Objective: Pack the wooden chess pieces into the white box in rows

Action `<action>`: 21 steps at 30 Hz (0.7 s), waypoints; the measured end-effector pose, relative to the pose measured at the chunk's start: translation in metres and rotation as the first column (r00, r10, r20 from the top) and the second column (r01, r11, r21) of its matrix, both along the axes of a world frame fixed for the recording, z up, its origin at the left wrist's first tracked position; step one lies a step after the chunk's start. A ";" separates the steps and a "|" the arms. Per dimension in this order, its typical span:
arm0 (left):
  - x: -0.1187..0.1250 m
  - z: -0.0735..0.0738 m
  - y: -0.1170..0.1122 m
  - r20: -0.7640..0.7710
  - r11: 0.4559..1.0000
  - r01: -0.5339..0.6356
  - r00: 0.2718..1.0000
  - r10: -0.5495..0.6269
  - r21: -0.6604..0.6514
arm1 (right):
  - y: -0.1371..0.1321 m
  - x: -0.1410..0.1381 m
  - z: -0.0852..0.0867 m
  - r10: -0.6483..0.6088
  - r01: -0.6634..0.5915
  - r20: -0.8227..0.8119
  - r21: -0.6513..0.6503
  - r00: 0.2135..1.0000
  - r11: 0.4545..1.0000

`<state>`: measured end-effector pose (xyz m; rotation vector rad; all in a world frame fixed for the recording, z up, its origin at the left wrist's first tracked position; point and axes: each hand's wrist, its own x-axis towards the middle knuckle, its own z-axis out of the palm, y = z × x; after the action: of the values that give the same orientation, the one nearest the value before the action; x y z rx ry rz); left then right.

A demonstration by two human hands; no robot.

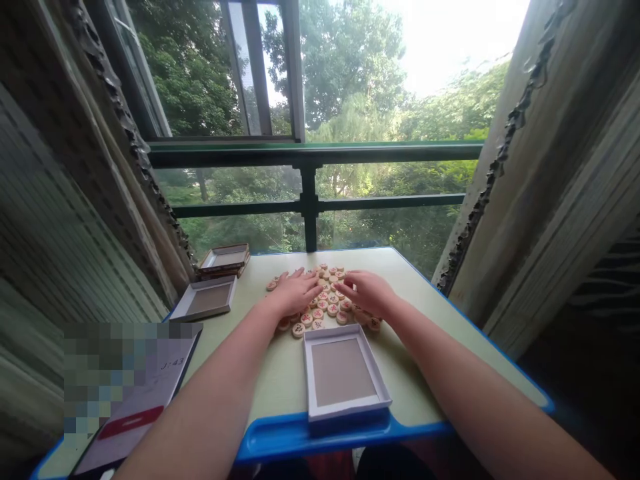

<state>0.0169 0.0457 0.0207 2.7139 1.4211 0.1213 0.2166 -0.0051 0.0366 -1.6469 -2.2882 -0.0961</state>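
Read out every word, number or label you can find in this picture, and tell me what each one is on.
"J-43", as best it reads: on the white sheet at the table's left corner.
Red strip on that sheet: white marks, too blurred to read.
Round game pieces under the left hand and right hand: red and dark characters, too small to read.
Nearest open box: no writing.

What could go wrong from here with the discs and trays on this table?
The left hand and right hand lie on loose discs near the table's far edge; a sweep might send some off toward the railing. The empty tray sits right at the near edge; an arm could nudge it off.
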 end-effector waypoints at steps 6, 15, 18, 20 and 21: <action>-0.005 0.007 -0.011 0.047 0.993 0.050 0.997 -0.055 0.103 | -0.001 -0.002 0.000 0.077 -0.076 -0.017 0.042 0.997 0.996; -0.006 0.008 -0.009 0.071 0.993 0.053 0.996 -0.060 0.102 | 0.008 0.000 -0.006 0.130 -0.128 -0.045 0.047 0.990 0.991; -0.005 0.007 -0.010 0.081 0.992 0.045 0.995 -0.054 0.118 | 0.006 -0.003 -0.004 0.103 -0.102 -0.038 0.020 0.994 0.995; -0.005 0.007 -0.010 0.092 0.989 0.027 0.995 -0.041 0.145 | 0.005 -0.004 -0.003 0.104 -0.104 -0.033 0.012 0.994 0.995; -0.005 0.006 -0.009 0.097 0.987 0.014 0.995 -0.030 0.159 | 0.004 -0.005 -0.003 0.111 -0.110 -0.032 0.011 0.993 0.994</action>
<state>0.0121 0.0363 0.0265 2.8025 1.4106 0.3778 0.2118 -0.0008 0.0334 -1.5028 -2.3451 -0.0530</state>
